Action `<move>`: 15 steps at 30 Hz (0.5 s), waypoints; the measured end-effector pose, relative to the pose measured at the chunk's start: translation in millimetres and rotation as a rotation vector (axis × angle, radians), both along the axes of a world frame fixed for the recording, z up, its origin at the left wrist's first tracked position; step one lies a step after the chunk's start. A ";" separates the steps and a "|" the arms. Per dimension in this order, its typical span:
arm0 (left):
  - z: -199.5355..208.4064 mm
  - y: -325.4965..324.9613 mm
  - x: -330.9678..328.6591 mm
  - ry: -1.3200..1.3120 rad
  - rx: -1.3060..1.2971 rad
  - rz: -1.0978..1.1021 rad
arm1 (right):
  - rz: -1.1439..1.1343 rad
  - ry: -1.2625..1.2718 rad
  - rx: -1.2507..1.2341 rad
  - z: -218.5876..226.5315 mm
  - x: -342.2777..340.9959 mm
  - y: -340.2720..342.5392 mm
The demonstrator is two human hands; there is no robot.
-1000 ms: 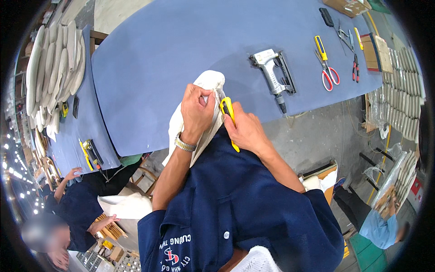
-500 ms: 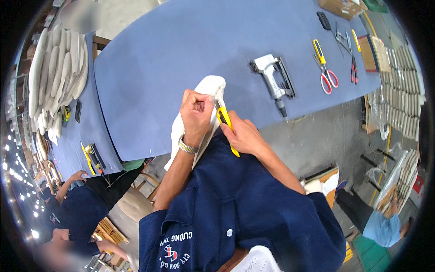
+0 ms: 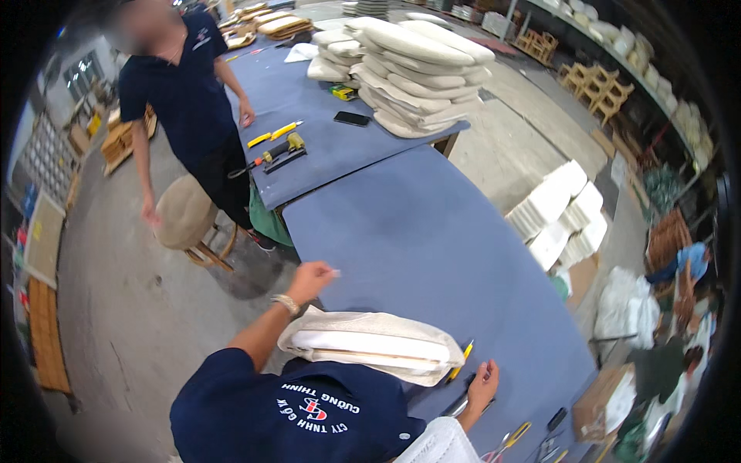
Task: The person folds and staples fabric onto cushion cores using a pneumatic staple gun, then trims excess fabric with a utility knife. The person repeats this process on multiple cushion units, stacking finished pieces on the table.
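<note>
A long cream fabric-covered cushion piece [image 3: 370, 345] lies along the near table edge, against my body. A white strip and a thin tan edge show in its open side. Beyond its left end, my left hand [image 3: 310, 282] is raised, fingers closed in a pinch on a small whitish scrap [image 3: 334, 273]. By its right end lies a yellow utility knife [image 3: 461, 361]. Just right of the knife, my right hand [image 3: 483, 387] has its fingers curled around a grey and black staple gun [image 3: 457, 407], which is mostly hidden by the hand and my shirt.
A co-worker [image 3: 181, 77] stands left beside a round stool [image 3: 187, 212]. The adjoining table [image 3: 309, 166] bears another staple gun [image 3: 285, 152], a phone [image 3: 352, 119] and stacked cushions [image 3: 417, 73]. Red-handled scissors [image 3: 505, 441] and a cardboard box [image 3: 603, 403] are at the lower right.
My view has swung left. The yellow knife has left my right hand and lies on the table. My left hand has come off the cushion piece; my right hand has moved to the staple gun.
</note>
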State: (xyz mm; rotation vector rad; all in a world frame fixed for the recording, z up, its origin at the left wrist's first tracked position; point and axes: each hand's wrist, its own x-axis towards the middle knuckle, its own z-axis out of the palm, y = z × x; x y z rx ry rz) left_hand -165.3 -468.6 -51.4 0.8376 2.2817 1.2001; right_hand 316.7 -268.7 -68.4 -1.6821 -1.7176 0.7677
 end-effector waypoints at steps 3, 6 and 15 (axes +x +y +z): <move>-68.1 -125.3 -32.2 -0.353 0.024 0.254 | 0.144 0.273 -0.335 28.8 -34.0 21.5; -83.0 -140.3 14.6 -0.805 0.225 0.484 | 0.329 0.263 -0.307 0.8 -51.8 18.9; -64.6 -94.2 11.9 -1.000 0.533 0.339 | 0.285 0.346 -0.410 12.5 -62.0 -4.0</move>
